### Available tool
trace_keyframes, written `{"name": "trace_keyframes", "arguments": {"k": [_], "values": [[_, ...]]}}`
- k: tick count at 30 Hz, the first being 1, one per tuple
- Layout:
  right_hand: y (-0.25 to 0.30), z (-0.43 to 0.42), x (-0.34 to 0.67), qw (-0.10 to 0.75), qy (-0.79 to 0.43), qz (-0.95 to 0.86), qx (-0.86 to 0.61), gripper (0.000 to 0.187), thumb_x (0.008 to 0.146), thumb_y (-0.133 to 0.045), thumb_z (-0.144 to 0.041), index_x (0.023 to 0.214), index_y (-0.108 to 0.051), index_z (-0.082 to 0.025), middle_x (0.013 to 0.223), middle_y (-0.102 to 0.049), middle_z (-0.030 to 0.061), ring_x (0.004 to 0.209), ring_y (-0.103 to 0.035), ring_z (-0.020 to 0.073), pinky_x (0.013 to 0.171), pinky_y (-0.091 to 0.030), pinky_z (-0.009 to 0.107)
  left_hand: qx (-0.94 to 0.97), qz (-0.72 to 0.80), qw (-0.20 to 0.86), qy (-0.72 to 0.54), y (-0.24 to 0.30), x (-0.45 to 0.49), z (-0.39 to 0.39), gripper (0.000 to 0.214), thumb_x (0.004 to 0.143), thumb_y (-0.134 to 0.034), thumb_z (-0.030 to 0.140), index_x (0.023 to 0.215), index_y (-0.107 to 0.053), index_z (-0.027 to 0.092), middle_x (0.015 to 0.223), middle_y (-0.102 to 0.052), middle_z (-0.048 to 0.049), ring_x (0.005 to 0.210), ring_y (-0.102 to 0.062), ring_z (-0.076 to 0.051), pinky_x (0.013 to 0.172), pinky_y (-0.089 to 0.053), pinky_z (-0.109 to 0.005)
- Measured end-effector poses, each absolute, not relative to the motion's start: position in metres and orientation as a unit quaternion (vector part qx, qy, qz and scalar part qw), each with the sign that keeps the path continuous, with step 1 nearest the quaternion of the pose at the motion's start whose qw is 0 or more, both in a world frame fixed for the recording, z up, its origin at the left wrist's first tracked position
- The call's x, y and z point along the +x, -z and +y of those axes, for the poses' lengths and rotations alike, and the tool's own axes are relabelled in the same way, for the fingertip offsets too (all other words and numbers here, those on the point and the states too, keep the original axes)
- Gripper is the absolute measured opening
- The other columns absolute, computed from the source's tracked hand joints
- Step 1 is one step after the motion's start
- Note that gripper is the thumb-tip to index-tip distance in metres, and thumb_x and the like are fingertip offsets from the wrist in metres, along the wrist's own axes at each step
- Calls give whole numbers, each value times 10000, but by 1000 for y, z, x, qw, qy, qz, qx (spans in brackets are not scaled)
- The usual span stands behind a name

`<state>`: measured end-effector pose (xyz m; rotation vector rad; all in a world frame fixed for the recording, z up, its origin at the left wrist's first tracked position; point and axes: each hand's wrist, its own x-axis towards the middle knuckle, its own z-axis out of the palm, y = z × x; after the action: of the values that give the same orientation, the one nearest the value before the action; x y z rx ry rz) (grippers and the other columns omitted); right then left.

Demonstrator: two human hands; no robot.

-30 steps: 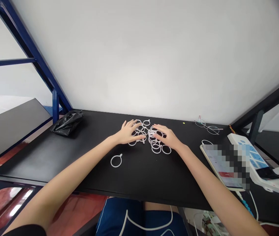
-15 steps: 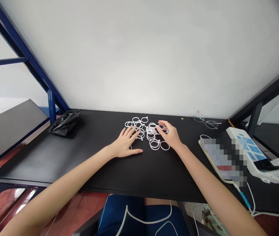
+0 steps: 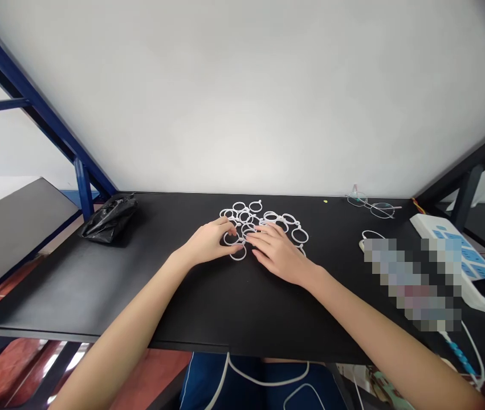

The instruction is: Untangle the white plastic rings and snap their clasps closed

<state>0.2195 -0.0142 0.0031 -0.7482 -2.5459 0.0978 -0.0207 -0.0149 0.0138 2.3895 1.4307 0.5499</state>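
Note:
Several white curtain rings [image 3: 300, 234], each with a small eyelet, lie in a loose, overlapping heap on the black table [image 3: 225, 307]. At the heap's left edge is my left hand [image 3: 210, 242], its fingers curved and its thumb apart, around a couple of rings without a visible grip. My right hand [image 3: 280, 253] lies palm down over the heap's front right part, fingers stretched out towards the left. Some rings are partly hidden beneath it.
A crumpled black plastic bag [image 3: 110, 219] sits at the back left. Eyeglasses [image 3: 382, 210] lie at the back right, near the wall. A blurred-out phone [image 3: 411, 285] with a cable and a white power strip [image 3: 460, 250] are on the right.
My right hand has turned and moved left and nearer, over the rings' front. My left hand's fingers have curled in from being spread. Rings on the right have shifted and spread out.

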Motion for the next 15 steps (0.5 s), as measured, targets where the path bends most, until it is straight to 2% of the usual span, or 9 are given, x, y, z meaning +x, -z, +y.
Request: {"name": "trace_keyframes", "arguments": {"k": [3, 6, 11, 15], "values": [[4, -19, 208, 205, -11, -935, -289, 335, 964, -399, -164, 1246, -571, -105, 1205, -656, 118, 1299, -446, 304, 1123, -295, 546, 838, 491, 161, -175, -10, -21, -14, 154, 811, -579, 346, 856, -602, 200, 908, -608, -13, 675, -547, -133, 609, -415, -256], [12, -16, 209, 230, -29, -918, -322, 284, 951, -431, -149, 1171, -611, -144, 1095, -694, 88, 1245, -486, 285, 1083, -351, 522, 833, 499, 179, -157, -7, -20, -12, 72, 763, -546, 245, 802, -585, 200, 805, -601, 0, 663, -535, -139, 592, -397, -249], [16, -11, 215, 265, -49, -906, -325, 149, 901, -533, -130, 981, -652, -169, 915, -690, 62, 1046, -550, 251, 980, -430, 469, 820, 510, 199, -170, -7, -19, -13, 27, 703, -522, 183, 729, -529, 190, 732, -581, 19, 606, -490, -119, 557, -367, -233], [15, -11, 216, 308, -50, -901, -301, 143, 885, -543, -96, 920, -649, -185, 813, -667, 36, 916, -558, 217, 999, -401, 490, 795, 524, 233, -198, -9, -22, -10, 75, 720, -539, 202, 785, -574, 188, 667, -568, 35, 573, -485, -107, 566, -370, -225]]}}
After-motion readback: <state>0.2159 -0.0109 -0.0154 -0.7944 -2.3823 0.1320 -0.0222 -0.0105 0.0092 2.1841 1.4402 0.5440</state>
